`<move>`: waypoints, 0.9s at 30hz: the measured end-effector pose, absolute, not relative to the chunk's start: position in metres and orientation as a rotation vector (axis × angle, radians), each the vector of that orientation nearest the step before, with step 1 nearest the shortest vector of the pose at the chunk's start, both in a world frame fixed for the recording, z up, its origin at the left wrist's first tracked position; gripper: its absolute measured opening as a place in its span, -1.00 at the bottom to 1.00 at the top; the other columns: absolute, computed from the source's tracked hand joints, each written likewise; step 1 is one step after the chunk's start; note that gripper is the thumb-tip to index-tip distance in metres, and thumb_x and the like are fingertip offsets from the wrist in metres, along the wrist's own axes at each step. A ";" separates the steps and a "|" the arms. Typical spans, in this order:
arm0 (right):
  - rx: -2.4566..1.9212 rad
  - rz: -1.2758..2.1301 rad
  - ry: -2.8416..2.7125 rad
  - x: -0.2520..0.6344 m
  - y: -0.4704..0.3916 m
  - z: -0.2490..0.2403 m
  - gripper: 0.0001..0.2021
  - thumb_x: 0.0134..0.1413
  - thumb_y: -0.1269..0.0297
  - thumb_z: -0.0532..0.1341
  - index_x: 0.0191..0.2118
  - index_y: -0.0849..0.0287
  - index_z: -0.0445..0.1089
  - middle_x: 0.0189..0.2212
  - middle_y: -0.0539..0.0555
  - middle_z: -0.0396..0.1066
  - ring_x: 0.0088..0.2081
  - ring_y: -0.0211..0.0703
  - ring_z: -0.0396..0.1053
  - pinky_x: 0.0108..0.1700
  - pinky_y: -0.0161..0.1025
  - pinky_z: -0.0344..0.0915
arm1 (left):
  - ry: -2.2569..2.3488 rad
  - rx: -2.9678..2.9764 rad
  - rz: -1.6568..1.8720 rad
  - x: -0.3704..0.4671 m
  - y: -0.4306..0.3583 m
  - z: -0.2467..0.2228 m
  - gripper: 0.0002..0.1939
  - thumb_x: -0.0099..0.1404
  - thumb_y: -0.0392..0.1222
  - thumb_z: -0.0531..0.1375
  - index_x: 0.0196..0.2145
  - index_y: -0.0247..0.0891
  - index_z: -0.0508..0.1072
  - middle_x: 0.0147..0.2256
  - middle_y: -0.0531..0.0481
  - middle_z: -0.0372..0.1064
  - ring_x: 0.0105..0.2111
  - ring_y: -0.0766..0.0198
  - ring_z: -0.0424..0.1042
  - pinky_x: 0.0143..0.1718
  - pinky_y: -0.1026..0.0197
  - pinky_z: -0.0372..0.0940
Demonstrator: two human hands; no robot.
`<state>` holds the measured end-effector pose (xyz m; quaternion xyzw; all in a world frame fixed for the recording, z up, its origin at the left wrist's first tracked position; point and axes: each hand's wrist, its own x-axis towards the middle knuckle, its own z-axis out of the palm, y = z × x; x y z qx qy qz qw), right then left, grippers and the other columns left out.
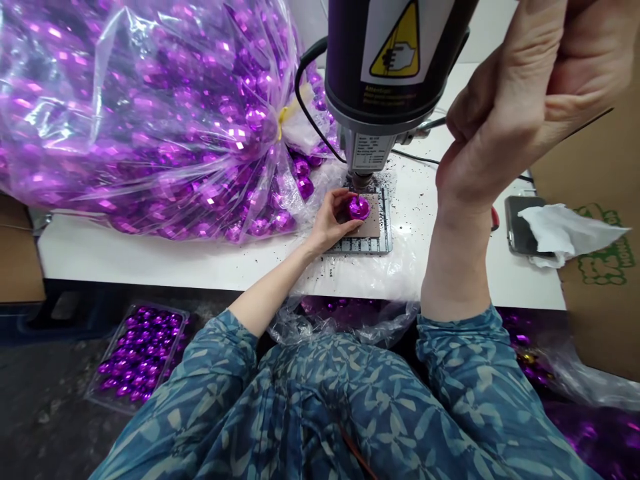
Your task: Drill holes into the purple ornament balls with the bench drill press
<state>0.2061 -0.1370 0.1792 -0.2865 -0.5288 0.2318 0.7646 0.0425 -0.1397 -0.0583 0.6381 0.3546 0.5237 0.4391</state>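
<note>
My left hand (332,220) pinches a shiny purple faceted ball (359,208) between thumb and fingers. The ball rests on a brown board (369,230) laid over the slotted metal base (384,248) of a bench drill press (390,100). Directly above it is the drill chuck (362,180), its bit reaching down to the top of the ball. At the upper right, my right hand (530,100) is closed around the drill press's feed lever (434,124); most of that lever is hidden by my fingers.
A large clear bag (165,120) of purple balls fills the table's left side. Dark shavings lie around the base. To the right are a phone (523,230), a crumpled tissue (560,230) and a cardboard box (595,300). A tray (143,353) of balls sits low left.
</note>
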 end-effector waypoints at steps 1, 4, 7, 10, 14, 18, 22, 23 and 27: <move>-0.581 0.403 -1.112 0.205 -0.136 0.180 -0.71 0.22 0.02 0.27 -0.21 0.18 0.49 -0.25 -0.09 0.43 -0.13 -0.45 0.61 -0.09 -0.53 0.51 | 0.878 1.584 1.297 0.042 -0.140 -0.058 -0.26 0.23 0.00 0.55 0.22 -0.07 0.28 0.22 -0.22 0.46 0.30 -0.05 0.51 0.44 -0.32 0.34; -0.519 0.244 -1.085 0.203 -0.136 0.178 -0.66 0.07 -0.02 0.35 -0.32 0.22 0.52 -0.36 -0.07 0.45 -0.26 -0.45 0.58 -0.07 -0.44 0.55 | 0.875 1.585 1.295 0.041 -0.142 -0.057 -0.28 0.23 0.03 0.55 0.19 -0.09 0.30 0.24 -0.24 0.47 0.32 -0.07 0.49 0.45 -0.32 0.33; -0.535 0.207 -1.116 0.201 -0.143 0.171 -0.70 0.19 0.02 0.30 -0.23 0.18 0.57 -0.29 -0.09 0.53 -0.30 -0.52 0.55 -0.10 -0.47 0.54 | 0.894 1.580 1.288 0.040 -0.144 -0.054 -0.29 0.24 0.03 0.54 0.18 -0.10 0.31 0.25 -0.25 0.47 0.33 -0.08 0.48 0.45 -0.33 0.32; -0.516 0.155 -1.115 0.201 -0.150 0.159 -0.72 0.28 0.05 0.27 -0.20 0.16 0.58 -0.27 -0.11 0.55 -0.56 -0.69 0.27 -0.41 -0.52 0.30 | 0.891 1.574 1.282 0.041 -0.145 -0.054 -0.31 0.25 0.05 0.53 0.17 -0.11 0.30 0.26 -0.25 0.46 0.34 -0.08 0.47 0.45 -0.33 0.32; -0.486 0.133 -1.064 0.200 -0.149 0.146 -0.70 0.26 0.01 0.29 -0.19 0.16 0.58 -0.25 -0.12 0.56 -0.61 -0.73 0.14 -0.51 -0.48 0.13 | 0.858 1.566 1.297 0.041 -0.144 -0.057 -0.30 0.25 0.08 0.53 0.17 -0.12 0.29 0.27 -0.26 0.46 0.34 -0.07 0.47 0.45 -0.32 0.31; -0.354 0.118 -1.065 0.198 -0.145 0.139 -0.80 0.33 0.12 0.28 -0.17 0.11 0.57 -0.25 -0.15 0.52 -0.63 -0.75 0.10 -0.57 -0.46 -0.04 | 0.871 1.558 1.300 0.042 -0.143 -0.059 -0.28 0.24 0.10 0.54 0.18 -0.09 0.31 0.26 -0.23 0.46 0.34 -0.07 0.47 0.45 -0.31 0.31; -0.351 0.051 -1.077 0.196 -0.144 0.132 -0.78 0.39 0.09 0.23 -0.20 0.11 0.49 -0.24 -0.13 0.46 -0.64 -0.75 0.02 -0.62 -0.40 -0.13 | 0.860 1.546 1.315 0.042 -0.144 -0.059 -0.27 0.23 0.15 0.54 0.17 -0.09 0.30 0.25 -0.24 0.46 0.33 -0.06 0.48 0.44 -0.29 0.32; -0.363 0.037 -1.065 0.196 -0.143 0.129 -0.76 0.38 0.06 0.24 -0.22 0.11 0.48 -0.24 -0.13 0.46 -0.65 -0.74 -0.01 -0.63 -0.40 -0.13 | 0.853 1.544 1.318 0.042 -0.144 -0.059 -0.27 0.23 0.16 0.54 0.16 -0.09 0.29 0.26 -0.24 0.46 0.32 -0.06 0.48 0.44 -0.29 0.32; -0.376 0.011 -1.058 0.199 -0.138 0.117 -0.75 0.40 0.02 0.22 -0.22 0.07 0.44 -0.29 -0.16 0.43 -0.68 -0.69 -0.10 -0.64 -0.40 -0.11 | 0.849 1.548 1.313 0.041 -0.144 -0.059 -0.25 0.23 0.17 0.53 0.17 -0.07 0.27 0.27 -0.23 0.45 0.33 -0.06 0.47 0.43 -0.30 0.33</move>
